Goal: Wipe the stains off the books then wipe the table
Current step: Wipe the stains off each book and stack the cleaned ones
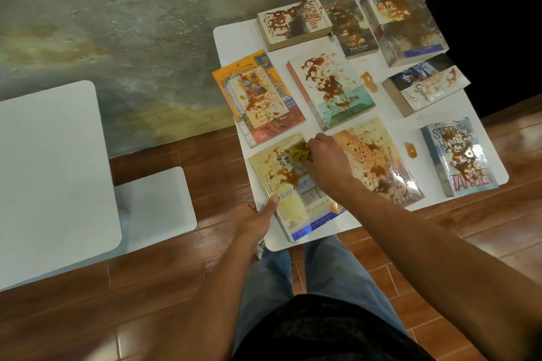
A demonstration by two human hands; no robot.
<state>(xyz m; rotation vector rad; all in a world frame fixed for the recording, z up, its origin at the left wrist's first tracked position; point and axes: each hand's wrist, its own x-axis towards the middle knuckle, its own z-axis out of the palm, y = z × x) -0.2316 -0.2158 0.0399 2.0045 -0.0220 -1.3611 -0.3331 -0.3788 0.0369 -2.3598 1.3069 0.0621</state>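
Note:
Several paperback books lie on a white table, all smeared with brown stains. Nearest me is a pale yellow book at the table's front left corner. My right hand grips a stained yellow cloth and presses it on that book's upper part. My left hand holds the book's left edge, thumb on the cover. To its right lies a glossy book with heavy brown stains. Brown puddles sit on the bare table.
A teal and white book, an orange book, a grey book and others fill the table. A second white table and a white stool stand to the left on the wooden floor. A rough wall lies behind.

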